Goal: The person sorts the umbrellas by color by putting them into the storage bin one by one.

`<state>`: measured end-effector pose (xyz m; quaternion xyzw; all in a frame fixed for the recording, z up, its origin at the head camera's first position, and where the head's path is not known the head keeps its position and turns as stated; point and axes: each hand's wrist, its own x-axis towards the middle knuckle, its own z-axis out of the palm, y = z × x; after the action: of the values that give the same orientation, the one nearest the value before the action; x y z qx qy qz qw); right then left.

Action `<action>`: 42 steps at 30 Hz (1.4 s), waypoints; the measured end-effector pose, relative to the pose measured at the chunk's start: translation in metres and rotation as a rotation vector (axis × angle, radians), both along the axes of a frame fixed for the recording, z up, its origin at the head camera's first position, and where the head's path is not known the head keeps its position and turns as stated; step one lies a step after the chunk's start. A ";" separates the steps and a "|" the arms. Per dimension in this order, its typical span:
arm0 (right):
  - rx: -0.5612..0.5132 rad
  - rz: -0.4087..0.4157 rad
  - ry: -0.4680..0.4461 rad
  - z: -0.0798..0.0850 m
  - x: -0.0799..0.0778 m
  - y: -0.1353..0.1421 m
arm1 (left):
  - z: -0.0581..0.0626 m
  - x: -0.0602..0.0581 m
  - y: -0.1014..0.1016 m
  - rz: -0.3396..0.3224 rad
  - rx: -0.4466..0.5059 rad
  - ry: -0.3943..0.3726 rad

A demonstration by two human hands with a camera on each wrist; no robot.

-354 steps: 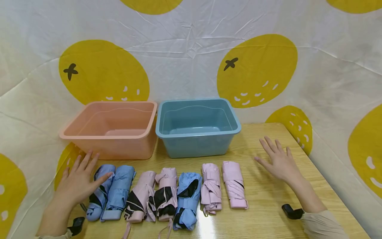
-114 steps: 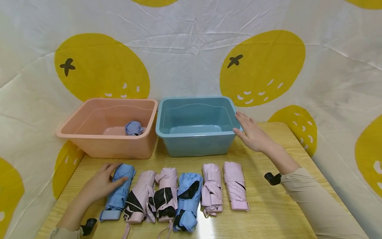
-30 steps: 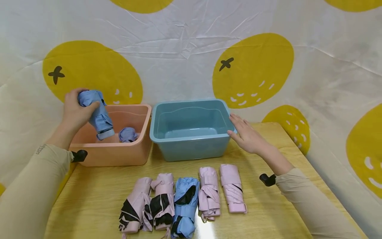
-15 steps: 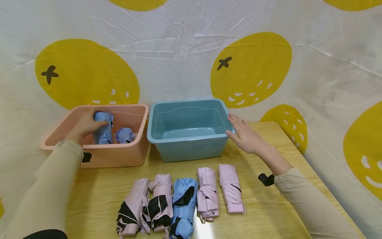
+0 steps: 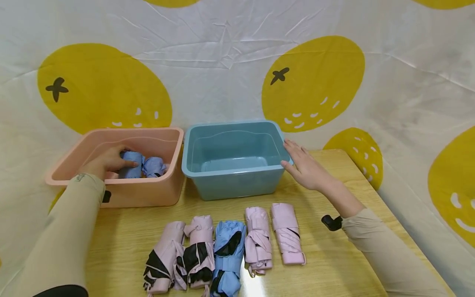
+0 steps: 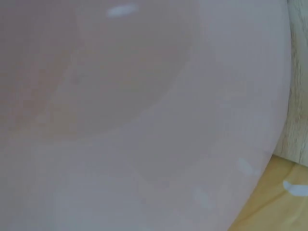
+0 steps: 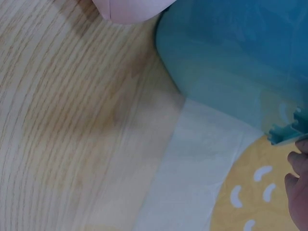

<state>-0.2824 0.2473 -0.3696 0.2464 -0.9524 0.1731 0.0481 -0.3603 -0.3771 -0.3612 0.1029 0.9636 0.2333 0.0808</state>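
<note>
Inside the pink bin (image 5: 148, 194), my left hand (image 5: 104, 161) holds a folded blue umbrella (image 5: 132, 156), thumb across its near side. A second blue umbrella (image 5: 153, 166) lies just right of it. My right hand (image 5: 307, 171) touches the right rim of the blue bin (image 5: 237, 185) with fairly straight fingers. In the right wrist view, several fingers (image 7: 297, 178) show at that rim. The bin's pale pink wall (image 6: 192, 120) fills most of the left wrist view, hiding the left hand there.
Along the front of the wooden table (image 5: 315, 247) lie two pink-and-black umbrellas, the left one (image 5: 168, 251) and its neighbour (image 5: 200, 251), then a blue umbrella (image 5: 229, 255) and two plain pink ones (image 5: 258, 239). A lemon-print cloth (image 5: 208, 82) hangs behind the bins.
Two blue umbrellas have gone from the table's left into the pink bin. Over the last second my left hand lowered the second one. The right hand earlier moved to the blue bin's rim.
</note>
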 end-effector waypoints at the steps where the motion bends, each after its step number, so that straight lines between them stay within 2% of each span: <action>1: 0.002 0.000 -0.001 0.000 0.000 0.000 | 0.000 0.000 0.000 -0.005 0.003 -0.008; 3: 0.005 -0.003 -0.006 0.000 0.000 0.000 | -0.001 0.001 0.000 -0.014 0.013 -0.033; 7: 0.005 -0.002 -0.008 0.000 0.001 0.000 | -0.001 0.003 -0.001 -0.001 0.067 -0.135; 12: 0.009 -0.008 -0.005 0.000 0.000 0.000 | 0.000 0.003 -0.002 -0.028 0.092 -0.244; 19: 0.004 -0.003 -0.002 0.002 0.002 0.000 | 0.005 0.009 0.000 -0.038 0.079 -0.275; 22: 0.002 0.001 0.001 0.002 0.002 0.000 | 0.007 0.011 0.001 -0.044 0.086 -0.246; 25: -0.002 0.002 0.005 0.002 0.002 0.000 | 0.009 0.013 0.002 -0.038 0.108 -0.175; 30: -0.008 0.002 -0.002 0.001 0.000 -0.002 | 0.019 0.020 0.006 0.011 0.166 -0.056; 34: -0.005 0.004 -0.010 0.002 0.000 -0.002 | 0.030 0.035 0.015 0.021 0.199 0.010; 42: -0.014 0.005 -0.009 0.002 0.003 -0.001 | 0.049 0.077 0.044 0.045 0.185 0.198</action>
<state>-0.2794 0.2464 -0.3673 0.2475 -0.9508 0.1810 0.0453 -0.2830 -0.3328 -0.3124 0.1107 0.9433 0.3115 -0.0298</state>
